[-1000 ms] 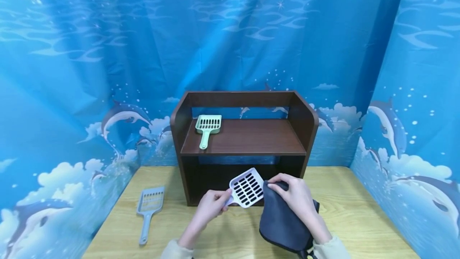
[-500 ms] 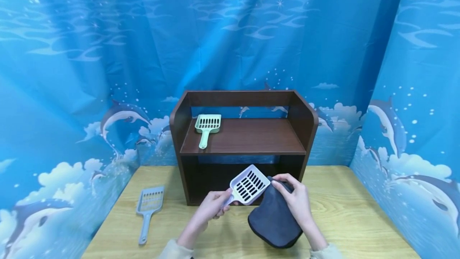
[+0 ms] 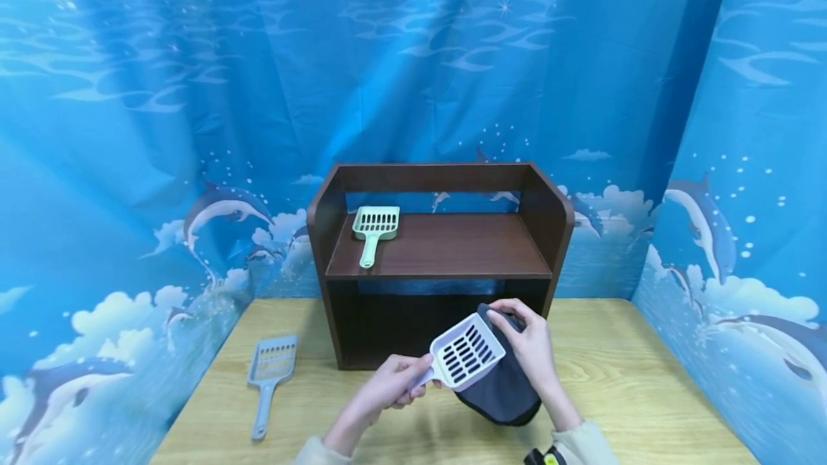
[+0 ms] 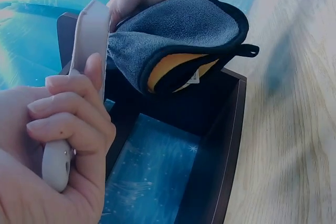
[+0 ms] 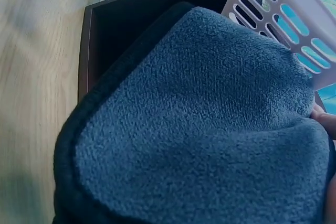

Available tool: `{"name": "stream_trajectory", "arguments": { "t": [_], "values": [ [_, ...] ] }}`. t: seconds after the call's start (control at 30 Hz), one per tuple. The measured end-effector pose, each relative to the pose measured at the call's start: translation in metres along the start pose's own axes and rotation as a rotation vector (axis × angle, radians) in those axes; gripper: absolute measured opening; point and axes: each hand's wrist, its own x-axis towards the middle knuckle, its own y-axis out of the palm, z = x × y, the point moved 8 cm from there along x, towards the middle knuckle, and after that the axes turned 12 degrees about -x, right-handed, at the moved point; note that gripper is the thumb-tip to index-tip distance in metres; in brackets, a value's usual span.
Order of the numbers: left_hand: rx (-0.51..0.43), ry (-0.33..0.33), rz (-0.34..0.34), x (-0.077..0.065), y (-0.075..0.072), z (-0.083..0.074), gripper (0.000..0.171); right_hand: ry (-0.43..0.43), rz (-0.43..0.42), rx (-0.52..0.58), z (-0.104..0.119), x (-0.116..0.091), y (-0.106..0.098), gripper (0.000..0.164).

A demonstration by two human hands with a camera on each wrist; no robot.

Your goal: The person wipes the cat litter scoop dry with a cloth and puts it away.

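Observation:
In the head view, my left hand (image 3: 397,382) grips the handle of a lilac litter scoop (image 3: 466,352), its slotted head tilted up to the right. A dark grey-blue microfiber cloth (image 3: 500,397) hangs behind and beside that head. At the scoop's far edge, my right hand (image 3: 533,343) pinches the cloth between thumb and fingers. The left wrist view shows the cloth (image 4: 178,22) folded over, with black edging, an orange inner side, a label and a loop. Most of the right wrist view is filled by plush cloth (image 5: 199,93), which partly covers the scoop's slots.
Behind the hands stands a dark brown two-tier shelf (image 3: 439,242). A green litter scoop (image 3: 370,244) lies on its upper board, at the left. On the wooden table (image 3: 646,379), left of the shelf, rests a blue-grey litter scoop (image 3: 265,407). Blue dolphin-printed curtains enclose the back and sides.
The cloth has shifted left, from beside the scoop to partly behind its head. My left hand and the scoop have moved slightly right and down. Both hands keep their hold.

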Motion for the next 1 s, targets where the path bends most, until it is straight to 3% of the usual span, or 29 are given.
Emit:
{"name": "stream_trajectory", "arguments": {
  "t": [0.1,0.27,0.5,0.73,1.0],
  "values": [
    [0.032,0.025,-0.052,0.001,-0.004,-0.001,0.049,0.016,0.022,0.031,-0.003,-0.002,0.001,0.016],
    [0.079,0.053,-0.149,0.005,-0.018,-0.002,0.048,0.086,0.071,0.063,-0.030,-0.007,0.009,0.017],
    [0.040,0.065,-0.186,0.006,-0.030,-0.007,0.050,0.171,0.126,0.114,-0.041,-0.020,0.013,0.026],
    [0.046,0.062,-0.112,0.007,-0.017,-0.010,0.048,0.172,0.118,0.154,-0.039,-0.017,0.013,0.025],
    [0.145,0.089,0.004,0.007,-0.005,-0.013,0.043,-0.029,0.114,0.100,-0.029,0.000,0.009,0.018]
  ]
}}
